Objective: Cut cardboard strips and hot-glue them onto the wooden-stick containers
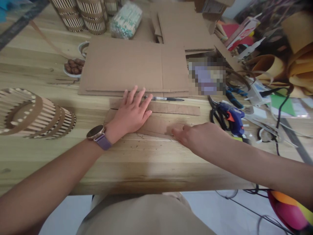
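In front of cardboard sheets [129,65] on the cluttered wooden surface [117,166], a cardboard strip [161,124] is partly covered by the flat left hand [133,112]. Whether it is gripped by the curled right hand [193,135] cannot be told.

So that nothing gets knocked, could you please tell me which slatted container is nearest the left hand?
The slatted container by itself, left of the left hand; the other slatted containers are grouped farther back, beside the plastic-wrapped pack.
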A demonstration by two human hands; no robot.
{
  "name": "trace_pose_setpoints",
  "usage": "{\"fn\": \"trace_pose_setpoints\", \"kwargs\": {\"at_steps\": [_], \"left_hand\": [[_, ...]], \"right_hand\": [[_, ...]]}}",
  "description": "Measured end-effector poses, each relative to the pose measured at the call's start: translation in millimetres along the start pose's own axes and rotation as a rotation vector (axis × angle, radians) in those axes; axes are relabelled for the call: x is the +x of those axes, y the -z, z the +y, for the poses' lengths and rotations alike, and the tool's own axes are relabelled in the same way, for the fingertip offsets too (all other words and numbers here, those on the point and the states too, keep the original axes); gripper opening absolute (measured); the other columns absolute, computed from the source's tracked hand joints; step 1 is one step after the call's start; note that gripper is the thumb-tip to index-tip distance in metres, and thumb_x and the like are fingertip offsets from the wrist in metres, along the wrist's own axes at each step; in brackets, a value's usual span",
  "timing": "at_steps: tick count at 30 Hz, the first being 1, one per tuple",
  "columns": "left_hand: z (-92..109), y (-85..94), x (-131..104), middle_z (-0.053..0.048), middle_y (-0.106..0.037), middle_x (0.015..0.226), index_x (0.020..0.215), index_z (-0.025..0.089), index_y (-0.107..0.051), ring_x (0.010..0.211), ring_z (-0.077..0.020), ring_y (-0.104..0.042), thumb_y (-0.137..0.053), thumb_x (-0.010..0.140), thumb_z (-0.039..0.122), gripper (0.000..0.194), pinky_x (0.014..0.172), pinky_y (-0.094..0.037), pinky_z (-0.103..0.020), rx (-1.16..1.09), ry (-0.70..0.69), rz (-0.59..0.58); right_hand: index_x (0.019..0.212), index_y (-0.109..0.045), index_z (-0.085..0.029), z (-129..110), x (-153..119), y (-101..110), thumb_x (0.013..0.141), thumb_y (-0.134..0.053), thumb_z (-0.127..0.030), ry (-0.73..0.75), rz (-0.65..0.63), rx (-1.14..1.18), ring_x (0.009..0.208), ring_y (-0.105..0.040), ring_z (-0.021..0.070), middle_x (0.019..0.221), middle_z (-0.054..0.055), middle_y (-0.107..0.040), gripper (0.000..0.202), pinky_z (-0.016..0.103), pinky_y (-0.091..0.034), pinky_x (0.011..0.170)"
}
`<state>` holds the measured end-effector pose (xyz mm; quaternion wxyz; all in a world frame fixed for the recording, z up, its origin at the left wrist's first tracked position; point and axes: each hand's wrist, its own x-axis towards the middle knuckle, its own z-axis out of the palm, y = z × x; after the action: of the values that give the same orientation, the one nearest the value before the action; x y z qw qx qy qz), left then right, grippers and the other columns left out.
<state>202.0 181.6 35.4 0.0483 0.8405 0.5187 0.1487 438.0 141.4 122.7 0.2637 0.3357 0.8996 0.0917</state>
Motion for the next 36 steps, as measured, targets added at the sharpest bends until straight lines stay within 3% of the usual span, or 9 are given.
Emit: {"fn": "trace_pose_setpoints", "kwargs": {"at_steps": [8,12,16,20,26,36], "left_hand": [[-2.4,-1.3,-0.4,-0.022,-0.029,0.163,0.154,0.012,-0.039,0.154,-0.0422,-0.015,-0.039,0.103,0.037,0.057,0.122,-0.011,-0.065,-0.006,-0.004,0.0],[-2.9,-2.4,-0.3,-0.02,-0.029,0.164,0.155,0.015,-0.037,0.155,-0.0412,-0.014,-0.042,0.102,0.036,0.057,0.121,-0.01,-0.067,-0.025,-0.006,0.011],[-1.5,-1.5,-0.1,-0.022,-0.03,0.163,0.154,0.013,-0.039,0.154,-0.0419,-0.016,-0.04,0.103,0.037,0.056,0.121,-0.011,-0.067,-0.016,0.002,0.006],[-1.6,-0.4,-0.1,-0.023,-0.03,0.163,0.153,0.011,-0.04,0.154,-0.0425,-0.015,-0.039,0.103,0.037,0.056,0.121,-0.011,-0.067,-0.006,-0.001,-0.001],[-3.1,-1.4,-0.3,-0.021,-0.031,0.163,0.154,0.015,-0.039,0.154,-0.0417,-0.015,-0.04,0.103,0.037,0.056,0.121,-0.01,-0.068,-0.023,-0.005,0.009],[-1.9,-0.6,-0.9,-0.024,-0.029,0.163,0.154,0.011,-0.039,0.154,-0.0435,-0.015,-0.037,0.104,0.038,0.057,0.121,-0.01,-0.068,0.016,-0.004,-0.008]], "right_hand": [[0.111,-0.061,-0.021,2.6,-2.4,-1.7,0.082,-0.046,0.007,0.024,0.026,0.033,0.049,-0.058,0.0153,0.069,0.001,-0.066,0.044,0.029,-0.016,0.044],[0.111,-0.06,-0.021,2.2,-2.0,-0.6,0.083,-0.047,0.005,-0.01,-0.027,0.032,0.047,-0.057,0.0149,0.07,0.001,-0.067,0.04,0.029,-0.015,0.044],[0.107,-0.06,-0.02,3.8,-3.4,-0.5,0.083,-0.047,0.004,-0.017,-0.058,0.049,0.047,-0.057,0.014,0.067,-0.001,-0.064,0.036,0.029,-0.015,0.043],[0.107,-0.06,-0.02,6.5,-8.1,-2.5,0.082,-0.045,0.006,0.013,-0.006,0.013,0.047,-0.055,0.0143,0.064,-0.001,-0.062,0.039,0.029,-0.014,0.044],[0.105,-0.061,-0.019,8.9,-12.7,-3.9,0.084,-0.047,0.003,-0.018,-0.05,0.09,0.044,-0.048,0.0125,0.059,-0.003,-0.058,0.034,0.028,-0.013,0.044],[0.11,-0.062,-0.019,11.3,-17.5,-12.7,0.082,-0.044,0.006,-0.01,-0.02,0.02,0.046,-0.05,0.0142,0.066,0.0,-0.064,0.041,0.03,-0.015,0.046]]}}
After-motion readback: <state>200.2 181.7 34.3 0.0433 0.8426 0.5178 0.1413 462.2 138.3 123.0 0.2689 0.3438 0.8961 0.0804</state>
